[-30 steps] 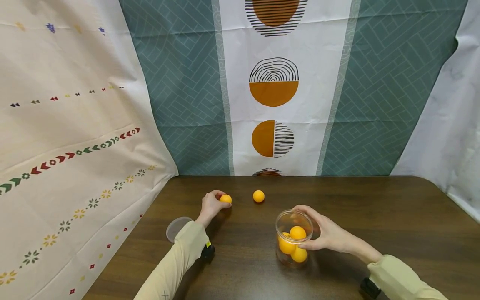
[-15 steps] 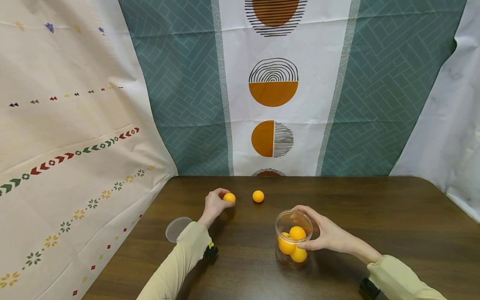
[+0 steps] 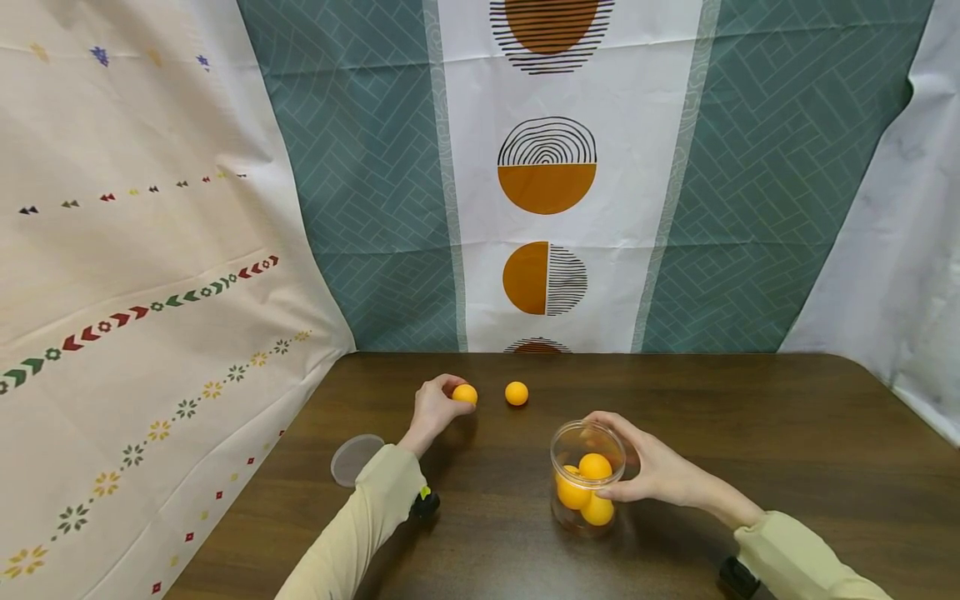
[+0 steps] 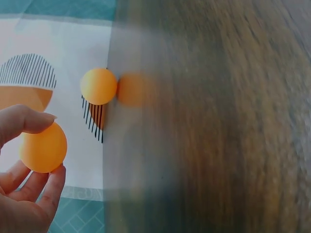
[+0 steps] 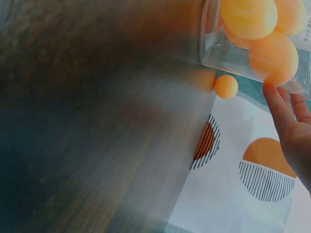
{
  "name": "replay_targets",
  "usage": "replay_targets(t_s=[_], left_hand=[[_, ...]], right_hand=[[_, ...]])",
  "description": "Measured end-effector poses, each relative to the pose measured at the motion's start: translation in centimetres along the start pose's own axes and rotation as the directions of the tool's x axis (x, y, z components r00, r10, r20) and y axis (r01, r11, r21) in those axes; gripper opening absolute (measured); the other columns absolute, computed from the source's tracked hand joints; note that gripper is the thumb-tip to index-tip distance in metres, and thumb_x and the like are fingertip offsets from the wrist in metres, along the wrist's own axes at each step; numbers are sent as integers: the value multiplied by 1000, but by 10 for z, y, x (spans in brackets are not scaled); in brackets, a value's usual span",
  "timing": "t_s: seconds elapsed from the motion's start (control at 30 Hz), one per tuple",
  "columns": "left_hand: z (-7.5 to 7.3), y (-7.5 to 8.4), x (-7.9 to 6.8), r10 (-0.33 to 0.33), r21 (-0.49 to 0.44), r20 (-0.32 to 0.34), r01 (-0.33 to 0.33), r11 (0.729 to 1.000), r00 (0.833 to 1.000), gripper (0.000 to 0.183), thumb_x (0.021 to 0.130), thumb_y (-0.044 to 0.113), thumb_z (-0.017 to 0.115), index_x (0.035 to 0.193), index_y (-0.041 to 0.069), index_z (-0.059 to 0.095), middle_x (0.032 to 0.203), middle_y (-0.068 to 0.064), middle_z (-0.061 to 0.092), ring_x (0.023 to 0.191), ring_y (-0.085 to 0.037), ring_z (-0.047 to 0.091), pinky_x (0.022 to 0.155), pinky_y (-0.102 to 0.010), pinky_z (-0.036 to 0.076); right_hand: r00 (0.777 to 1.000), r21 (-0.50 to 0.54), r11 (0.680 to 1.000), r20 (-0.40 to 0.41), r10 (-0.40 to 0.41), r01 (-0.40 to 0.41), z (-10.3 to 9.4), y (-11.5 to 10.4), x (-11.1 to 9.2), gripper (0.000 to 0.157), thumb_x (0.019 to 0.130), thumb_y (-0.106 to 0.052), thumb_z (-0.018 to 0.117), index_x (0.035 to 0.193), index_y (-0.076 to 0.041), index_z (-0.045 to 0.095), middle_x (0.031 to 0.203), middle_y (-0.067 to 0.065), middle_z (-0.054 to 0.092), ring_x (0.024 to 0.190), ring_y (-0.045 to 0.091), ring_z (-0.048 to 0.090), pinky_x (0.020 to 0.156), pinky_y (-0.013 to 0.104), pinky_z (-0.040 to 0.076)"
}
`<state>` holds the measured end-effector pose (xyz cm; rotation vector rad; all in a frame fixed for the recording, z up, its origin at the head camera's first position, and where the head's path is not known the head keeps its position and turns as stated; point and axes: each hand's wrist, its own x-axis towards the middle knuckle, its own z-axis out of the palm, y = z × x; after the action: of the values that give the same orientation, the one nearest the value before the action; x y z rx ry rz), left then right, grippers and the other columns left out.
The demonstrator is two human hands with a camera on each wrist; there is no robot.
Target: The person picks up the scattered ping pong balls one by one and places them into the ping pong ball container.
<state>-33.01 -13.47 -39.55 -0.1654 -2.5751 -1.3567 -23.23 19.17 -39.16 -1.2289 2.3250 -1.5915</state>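
Between thumb and fingers my left hand (image 3: 437, 410) pinches an orange ping-pong ball (image 3: 465, 394), low over the far left of the table. A second ping-pong ball (image 3: 517, 393) lies a short way to its right on the wood. My right hand (image 3: 651, 467) grips a clear plastic jar (image 3: 567, 515) near its open rim, thumb on the near side and fingers round the far side. Inside the jar several orange balls (image 3: 595, 466) rest together. In the left wrist view the held ball (image 4: 43, 147) sits between the thumb and the fingertips.
A round translucent lid (image 3: 347, 462) lies flat on the table beside my left forearm. The dark wooden table (image 3: 480, 542) ends at a patterned cloth backdrop (image 3: 555, 275) behind and a cream cloth (image 3: 187, 392) on the left.
My left hand has moved a little to the right with the pinched ball, closer to the lone ball. My right hand and the jar have stayed put.
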Motion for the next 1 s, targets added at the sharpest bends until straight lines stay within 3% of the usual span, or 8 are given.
replay_targets(t_s=[0.6,1.0], left_hand=[[4,25,-5,34,-67,32,-32,997,999,36,65,6,79,97,3,63,90,-6,61,77,-23,55,73,-34,46],[7,36,-8,66,-98,20,-64,993,998,35,66,8,79,98,4,63,92,-6,62,79,-22,58,71,-31,48]], right_hand=[[1000,0,1000,0,-9,9,0,0,0,73,74,-10,74,134,-9,32,127,19,40,114,29,42,83,38,43],[1000,-8,1000,1,-16,16,0,0,0,72,75,-10,74,133,-7,32,127,18,40,115,30,42,83,37,43]])
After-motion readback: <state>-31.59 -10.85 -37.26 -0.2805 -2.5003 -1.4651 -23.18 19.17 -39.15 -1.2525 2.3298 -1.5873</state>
